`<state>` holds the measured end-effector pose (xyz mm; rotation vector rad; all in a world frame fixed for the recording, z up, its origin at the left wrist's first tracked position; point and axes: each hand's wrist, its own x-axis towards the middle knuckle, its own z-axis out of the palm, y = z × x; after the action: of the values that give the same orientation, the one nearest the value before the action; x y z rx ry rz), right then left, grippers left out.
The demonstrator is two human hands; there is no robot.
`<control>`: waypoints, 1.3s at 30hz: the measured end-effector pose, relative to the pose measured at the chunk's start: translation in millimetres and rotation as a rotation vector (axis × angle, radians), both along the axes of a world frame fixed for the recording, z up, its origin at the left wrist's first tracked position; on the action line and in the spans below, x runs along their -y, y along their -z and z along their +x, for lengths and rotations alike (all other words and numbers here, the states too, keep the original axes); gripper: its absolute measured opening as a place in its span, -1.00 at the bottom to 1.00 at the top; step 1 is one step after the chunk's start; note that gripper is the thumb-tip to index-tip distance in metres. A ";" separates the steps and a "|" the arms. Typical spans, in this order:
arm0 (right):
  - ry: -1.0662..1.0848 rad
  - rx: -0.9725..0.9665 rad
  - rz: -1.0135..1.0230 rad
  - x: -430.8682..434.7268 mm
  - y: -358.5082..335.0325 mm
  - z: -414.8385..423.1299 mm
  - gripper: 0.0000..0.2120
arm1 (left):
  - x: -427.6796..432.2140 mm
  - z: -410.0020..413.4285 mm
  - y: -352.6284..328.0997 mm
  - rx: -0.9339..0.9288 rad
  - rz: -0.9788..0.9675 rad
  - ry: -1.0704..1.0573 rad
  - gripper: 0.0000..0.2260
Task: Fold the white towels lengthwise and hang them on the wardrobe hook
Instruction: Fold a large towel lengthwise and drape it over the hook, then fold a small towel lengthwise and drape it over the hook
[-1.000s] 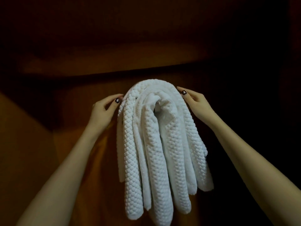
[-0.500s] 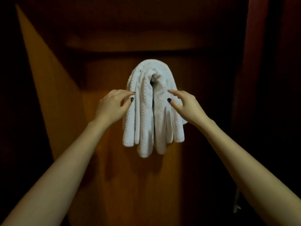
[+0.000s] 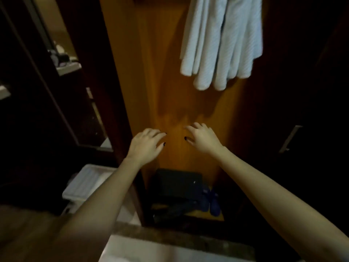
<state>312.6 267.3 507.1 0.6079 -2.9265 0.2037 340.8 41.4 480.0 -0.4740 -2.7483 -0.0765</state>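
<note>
Head view: the white waffle-textured towels (image 3: pixel 222 44) hang in long folded strips against the orange-brown wooden back panel of the wardrobe (image 3: pixel 162 78); their top and the hook lie beyond the upper edge, so you cannot tell how they are seated; your left hand (image 3: pixel 145 146) and right hand (image 3: pixel 203 138) hover below the towels, well apart from the cloth, fingers loosely spread and holding nothing

Risks, as judged: the hanging ends finish at unequal heights, which suggests uneven weight either side of the hook; a thick, many-layered bundle may creep and slide off; any brush or tug on the loose ends as you lift your hands could start that slide; the dim light makes a poor seating easy to miss

Containers: the wardrobe's floor compartment holds a black rectangular box (image 3: pixel 177 183), a pair of dark blue slippers (image 3: pixel 211 203) just beside it, and a dark object in front, too dim to identify; the white plastic bin (image 3: pixel 70 196) at lower left holds something pale, possibly cloth, though blur prevents certainty
</note>
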 end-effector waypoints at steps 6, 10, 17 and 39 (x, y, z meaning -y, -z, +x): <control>-0.070 0.200 0.097 77.4 113.2 44.6 -0.51 | 69.8 71.0 109.0 0.213 0.043 -0.076 -0.59; -0.129 0.329 0.118 128.9 190.4 78.6 -0.46 | 111.8 119.8 174.3 0.314 0.064 -0.135 -0.59; -0.236 0.700 0.178 194.1 336.2 144.8 -0.60 | 160.6 203.9 303.0 0.628 0.269 -0.339 -0.61; -0.115 0.996 0.098 279.2 909.1 159.9 -0.60 | 236.5 269.3 883.6 0.766 0.386 -0.731 -0.65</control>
<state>472.5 -11.9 -402.0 0.8863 -3.8638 0.5024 610.1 -195.1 -403.6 0.8314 -3.2961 -0.7050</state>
